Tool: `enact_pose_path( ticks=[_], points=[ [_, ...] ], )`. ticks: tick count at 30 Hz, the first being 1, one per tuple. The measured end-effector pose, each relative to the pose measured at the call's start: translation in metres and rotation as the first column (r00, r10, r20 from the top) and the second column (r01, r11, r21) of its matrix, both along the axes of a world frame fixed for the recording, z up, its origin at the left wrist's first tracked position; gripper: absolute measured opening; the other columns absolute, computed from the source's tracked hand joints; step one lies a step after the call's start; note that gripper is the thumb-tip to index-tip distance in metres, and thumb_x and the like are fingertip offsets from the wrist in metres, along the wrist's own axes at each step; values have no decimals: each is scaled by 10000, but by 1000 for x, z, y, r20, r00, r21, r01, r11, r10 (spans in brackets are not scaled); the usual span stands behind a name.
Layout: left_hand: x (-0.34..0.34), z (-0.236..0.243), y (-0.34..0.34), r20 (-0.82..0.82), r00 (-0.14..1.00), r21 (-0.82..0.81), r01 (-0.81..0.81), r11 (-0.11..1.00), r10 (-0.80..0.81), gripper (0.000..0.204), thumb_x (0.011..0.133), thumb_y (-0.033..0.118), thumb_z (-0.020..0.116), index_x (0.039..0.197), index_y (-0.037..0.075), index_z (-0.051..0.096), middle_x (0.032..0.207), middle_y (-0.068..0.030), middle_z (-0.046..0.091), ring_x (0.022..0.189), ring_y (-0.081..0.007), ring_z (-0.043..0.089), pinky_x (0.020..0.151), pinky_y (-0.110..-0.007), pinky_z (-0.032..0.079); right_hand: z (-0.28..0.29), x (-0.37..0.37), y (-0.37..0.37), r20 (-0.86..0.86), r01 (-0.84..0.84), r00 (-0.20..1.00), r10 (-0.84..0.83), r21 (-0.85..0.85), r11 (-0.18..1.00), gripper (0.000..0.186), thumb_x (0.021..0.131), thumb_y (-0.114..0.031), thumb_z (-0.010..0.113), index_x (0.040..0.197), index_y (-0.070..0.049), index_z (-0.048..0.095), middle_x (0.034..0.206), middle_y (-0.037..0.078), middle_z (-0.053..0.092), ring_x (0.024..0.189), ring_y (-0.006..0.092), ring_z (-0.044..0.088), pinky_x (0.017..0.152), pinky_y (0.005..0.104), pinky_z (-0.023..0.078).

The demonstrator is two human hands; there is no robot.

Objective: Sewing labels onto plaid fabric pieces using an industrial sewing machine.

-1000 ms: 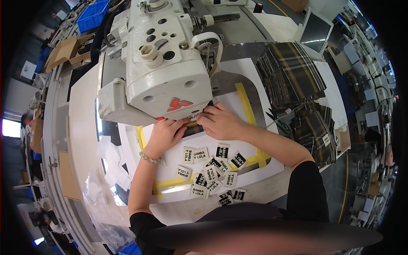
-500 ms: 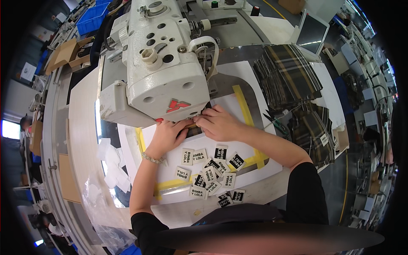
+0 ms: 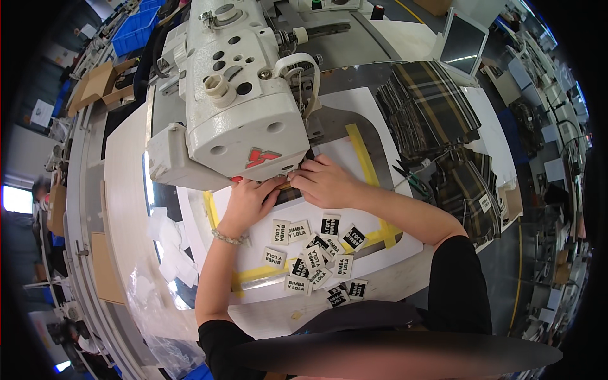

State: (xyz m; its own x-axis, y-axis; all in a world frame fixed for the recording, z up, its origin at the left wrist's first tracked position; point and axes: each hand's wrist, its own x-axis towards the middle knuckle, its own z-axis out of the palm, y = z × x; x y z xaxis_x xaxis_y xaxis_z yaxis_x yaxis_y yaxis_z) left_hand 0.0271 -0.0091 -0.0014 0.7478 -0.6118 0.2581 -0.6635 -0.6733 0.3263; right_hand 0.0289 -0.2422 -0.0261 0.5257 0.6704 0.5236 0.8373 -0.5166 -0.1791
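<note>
Under the head of a white sewing machine [image 3: 244, 136], a small dark plaid fabric piece [image 3: 290, 195] lies mostly covered by my fingers. My left hand [image 3: 249, 204] comes in from the left, its fingers and thumb closed on the fabric's near-left edge. From the right, my right hand [image 3: 328, 183] pinches the same fabric with bent fingers close to the needle area. The fingertips of both hands almost meet there; the needle itself is hidden. Just below my hands, several small black and white labels [image 3: 311, 256] lie loosely scattered and overlapping on the white work plate [image 3: 253, 244].
Yellow tape [image 3: 361, 155] borders the plate. Stacked plaid fabric pieces [image 3: 430, 107] stand at the right, with a second pile [image 3: 465, 190] nearer. Green-handled snips [image 3: 415, 180] lie beside them. Crumpled white paper [image 3: 172, 250] and clear plastic [image 3: 152, 310] are at the left.
Both hands hold nearly the same pose on the fabric. The whole view has shifted very slightly; no label or pile has visibly moved on the table.
</note>
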Motion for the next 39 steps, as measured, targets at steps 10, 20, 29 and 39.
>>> enact_pose_path(
  ticks=[10,20,29,39],
  points=[
    [-3,-2,-3,97,995,26,-14,1000,12,261,804,147,661,1062,179,684,1064,22,659,965,-236,571,828,-412,396,0,0,1,23,-6,1000,5,23,1000,202,759,-139,621,945,-95,559,985,10,637,921,182,550,830,342,392],
    [-3,-2,-1,107,994,50,-2,999,-4,251,807,170,681,1057,187,691,1054,42,663,972,-220,565,798,-395,385,-6,-4,-6,-1,-68,998,68,40,997,175,699,-106,631,870,-91,599,1022,24,675,814,174,568,743,335,441],
    [-4,1,-3,96,995,38,-30,999,26,236,825,177,680,1059,195,702,1032,11,673,979,-219,574,801,-391,383,-7,1,-8,58,-199,979,194,114,973,132,678,-100,637,754,-96,529,718,25,562,714,204,551,673,338,430],
    [23,-26,10,5,997,-77,-82,994,83,281,856,287,676,935,18,698,820,-188,662,680,-396,618,622,-434,516,0,11,-17,157,-196,974,162,232,953,103,666,-95,623,720,-98,535,671,27,532,587,223,537,573,334,429]
  ],
)
